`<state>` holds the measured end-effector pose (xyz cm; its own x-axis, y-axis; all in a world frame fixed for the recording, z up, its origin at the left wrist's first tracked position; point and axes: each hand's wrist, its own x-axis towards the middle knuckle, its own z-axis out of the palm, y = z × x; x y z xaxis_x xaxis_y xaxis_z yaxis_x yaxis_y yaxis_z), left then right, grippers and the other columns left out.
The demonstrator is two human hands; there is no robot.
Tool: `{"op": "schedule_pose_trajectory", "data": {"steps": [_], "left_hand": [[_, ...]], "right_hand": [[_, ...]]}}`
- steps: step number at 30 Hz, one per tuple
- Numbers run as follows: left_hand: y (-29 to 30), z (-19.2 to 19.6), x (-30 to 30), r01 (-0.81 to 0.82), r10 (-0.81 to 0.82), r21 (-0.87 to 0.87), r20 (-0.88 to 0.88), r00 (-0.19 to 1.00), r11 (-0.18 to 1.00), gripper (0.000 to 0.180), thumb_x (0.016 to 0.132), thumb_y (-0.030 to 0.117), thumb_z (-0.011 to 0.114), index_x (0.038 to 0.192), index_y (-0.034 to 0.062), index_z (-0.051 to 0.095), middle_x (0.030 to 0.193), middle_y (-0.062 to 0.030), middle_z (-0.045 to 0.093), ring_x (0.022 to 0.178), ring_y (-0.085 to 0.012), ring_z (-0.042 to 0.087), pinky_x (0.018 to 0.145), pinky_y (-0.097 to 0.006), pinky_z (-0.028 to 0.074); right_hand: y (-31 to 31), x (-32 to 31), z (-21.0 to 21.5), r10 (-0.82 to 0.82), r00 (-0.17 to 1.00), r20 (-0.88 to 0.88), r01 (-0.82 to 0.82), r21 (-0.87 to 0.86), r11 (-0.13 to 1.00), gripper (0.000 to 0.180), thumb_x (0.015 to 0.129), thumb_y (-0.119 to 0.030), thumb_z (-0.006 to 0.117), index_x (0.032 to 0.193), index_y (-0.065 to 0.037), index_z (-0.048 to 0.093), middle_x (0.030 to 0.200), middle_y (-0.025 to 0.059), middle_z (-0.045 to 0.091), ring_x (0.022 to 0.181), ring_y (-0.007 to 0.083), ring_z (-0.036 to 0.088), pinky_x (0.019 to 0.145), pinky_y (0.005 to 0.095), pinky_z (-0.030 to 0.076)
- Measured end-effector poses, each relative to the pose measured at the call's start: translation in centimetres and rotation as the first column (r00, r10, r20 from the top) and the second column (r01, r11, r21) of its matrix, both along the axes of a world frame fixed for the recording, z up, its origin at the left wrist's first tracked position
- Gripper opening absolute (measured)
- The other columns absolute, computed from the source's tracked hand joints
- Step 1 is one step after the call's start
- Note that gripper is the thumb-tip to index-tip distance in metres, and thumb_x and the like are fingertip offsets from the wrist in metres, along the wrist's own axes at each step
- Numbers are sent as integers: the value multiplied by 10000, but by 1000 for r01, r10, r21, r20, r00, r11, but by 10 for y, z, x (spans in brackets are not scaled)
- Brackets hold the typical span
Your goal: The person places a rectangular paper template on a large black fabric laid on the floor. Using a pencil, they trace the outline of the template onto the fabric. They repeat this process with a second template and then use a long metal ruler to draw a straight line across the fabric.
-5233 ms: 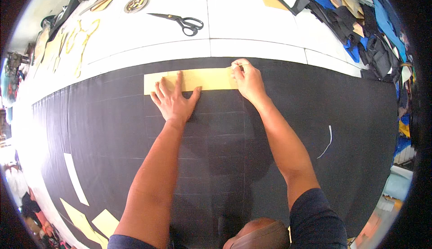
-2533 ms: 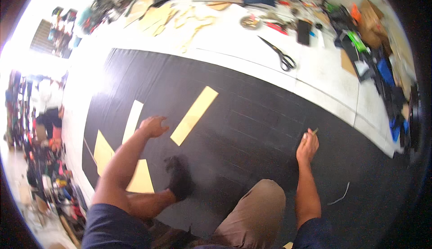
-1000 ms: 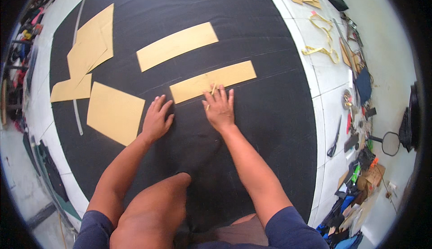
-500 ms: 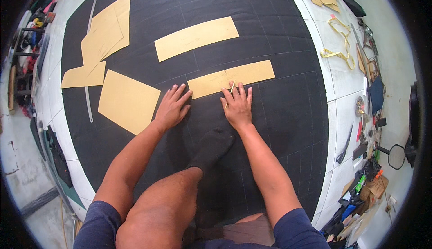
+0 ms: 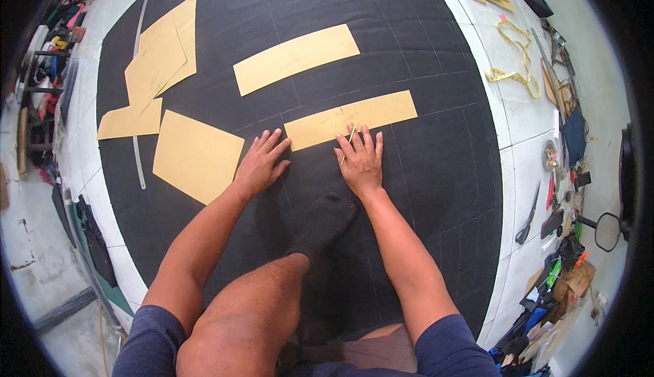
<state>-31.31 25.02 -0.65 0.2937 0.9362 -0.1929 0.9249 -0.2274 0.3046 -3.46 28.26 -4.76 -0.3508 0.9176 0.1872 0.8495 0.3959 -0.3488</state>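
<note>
A long tan card strip (image 5: 381,108) lies on a wide black cloth (image 5: 436,166) marked with thin pale lines. My left hand (image 5: 259,164) rests with spread fingers at the strip's left end, its fingertips at the corner. My right hand (image 5: 361,161) lies flat along the strip's lower edge, fingers stretched over it. A thin pale stick (image 5: 351,132), perhaps a pencil or chalk, is tucked between the fingers of this hand. Beyond the strip sits a broader, gently curved card piece (image 5: 296,59). Left of my left hand is a five-sided card piece (image 5: 197,155).
Overlapping card pieces (image 5: 160,53) cover part of a metal ruler (image 5: 140,166) at the left. On the pale tiles to the right are a yellow measuring tape (image 5: 524,60), scissors (image 5: 528,213) and clutter. My socked foot (image 5: 327,224) stands on the cloth between my arms.
The view has tilted slightly. Both hands and the card strip hold the same places on the cloth.
</note>
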Motion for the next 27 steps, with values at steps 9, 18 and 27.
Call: {"op": "schedule_pose_trajectory", "data": {"steps": [9,18,27], "left_hand": [[8,10,8,-22,23,33,-31,999,999,536,956,333,685,1435,136,546,1545,-181,470,1434,-431,428,1167,-518,375],[19,5,10,-75,81,78,-65,995,994,529,953,329,680,1428,133,554,1527,-188,485,1405,-424,465,1134,-500,408],[20,13,8,-60,63,46,-53,997,997,565,948,322,683,1459,132,533,1529,-189,486,1398,-429,470,1141,-483,425]], "right_hand": [[4,-1,2,8,999,33,-7,-14,1000,407,986,-344,636,1367,-202,621,1520,99,514,1441,363,424,1204,640,238],[20,-6,2,19,1000,24,-18,-39,999,407,1014,-357,592,1385,-187,601,1548,104,485,1464,362,396,1221,624,207],[20,-5,-1,34,997,71,-32,-39,999,428,1022,-355,571,1423,-208,567,1582,96,446,1483,352,368,1226,620,197]]}}
